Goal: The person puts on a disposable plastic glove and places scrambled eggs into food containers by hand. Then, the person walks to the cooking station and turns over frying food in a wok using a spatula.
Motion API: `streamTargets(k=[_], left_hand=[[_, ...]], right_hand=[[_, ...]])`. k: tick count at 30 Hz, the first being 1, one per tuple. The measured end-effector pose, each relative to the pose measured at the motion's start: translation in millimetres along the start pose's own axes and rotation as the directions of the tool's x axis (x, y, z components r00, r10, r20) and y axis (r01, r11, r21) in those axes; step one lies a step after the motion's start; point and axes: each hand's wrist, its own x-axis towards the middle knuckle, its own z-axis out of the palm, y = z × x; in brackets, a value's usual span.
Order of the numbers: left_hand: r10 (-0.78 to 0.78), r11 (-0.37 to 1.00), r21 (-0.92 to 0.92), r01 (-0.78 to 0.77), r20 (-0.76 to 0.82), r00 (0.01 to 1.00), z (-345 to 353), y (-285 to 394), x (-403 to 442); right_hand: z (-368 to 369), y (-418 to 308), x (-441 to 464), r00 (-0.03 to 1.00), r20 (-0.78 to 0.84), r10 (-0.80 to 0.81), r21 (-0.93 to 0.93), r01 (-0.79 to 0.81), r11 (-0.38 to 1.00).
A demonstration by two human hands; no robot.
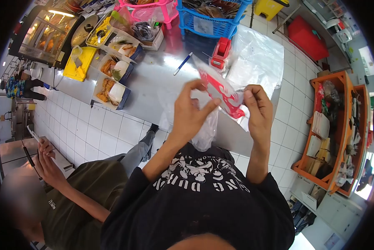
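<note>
Red-and-white packet (223,92) held up in both hands above the metal surface (147,79).
The left hand (192,109) grasps one side between thumb and fingers; the right hand (259,109) pinches the opposite edge. A clear plastic bag (206,132) hangs below, near the left hand, and a red tape dispenser (221,53) stands just beyond the packet.

Black T-shirt (195,208) — white printed lettering and figures

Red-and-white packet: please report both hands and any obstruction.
Left hand, right hand: fingers on red-and-white packet. Packet raised over table. Clear plastic bag near left hand, possibly in the way.
</note>
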Motion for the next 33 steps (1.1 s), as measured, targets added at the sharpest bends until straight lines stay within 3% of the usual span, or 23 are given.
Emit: streamTargets(k=[1,4,6,8,11,14,17,20,23,26,30,33], left_hand=[[0.01,0.999,-0.031,-0.011,-0.044,0.999,-3,-3,3],[-0.056,0.981,-0.19,0.029,-0.135,0.989,-4,-20,12],[-0.021,0.976,-0.217,-0.017,-0.172,0.985,-6,-22,16],[-0.095,0.895,-0.424,0.14,0.127,0.987,-14,-24,17],[-0.052,0.9,-0.428,0.086,0.09,0.995,-14,-17,13],[-0.102,0.889,-0.441,0.128,0.081,0.991,-16,-19,13],[-0.203,0.892,-0.401,0.211,0.062,0.977,-20,-13,12],[-0.215,0.894,-0.404,0.191,-0.014,0.976,-19,-10,14],[-0.161,0.888,-0.437,0.146,0.003,0.987,-22,-20,15],[-0.224,0.855,-0.466,0.228,0.065,0.972,-24,-11,11],[-0.166,0.842,-0.509,0.179,0.071,0.984,-20,-15,10],[-0.217,0.831,-0.5,0.244,0.114,0.97,-24,-15,9]], right_hand=[[2,-6,0,1.0,-0.021,-0.021,0.082,0.023,0.996],[-7,-10,0,0.999,-0.006,0.032,0.075,-0.031,0.997],[-9,-11,1,0.999,-0.008,0.035,0.076,-0.035,0.997],[-9,-10,2,0.993,-0.108,0.038,0.019,-0.036,0.999],[-9,-5,5,0.972,-0.232,-0.041,-0.073,0.025,0.997],[-8,0,7,0.952,-0.271,-0.143,-0.2,0.09,0.976],[-6,0,7,0.956,-0.258,-0.137,-0.204,0.085,0.975],[-4,-9,6,0.987,-0.15,-0.06,-0.043,0.054,0.998],[-14,-2,6,0.994,-0.112,-0.014,-0.078,0.006,0.997],[-15,0,9,0.977,-0.211,-0.025,-0.162,-0.01,0.987],[-13,2,9,0.967,-0.245,-0.063,-0.15,0.026,0.988],[-16,5,7,0.968,-0.251,0.005,-0.126,-0.038,0.991]])
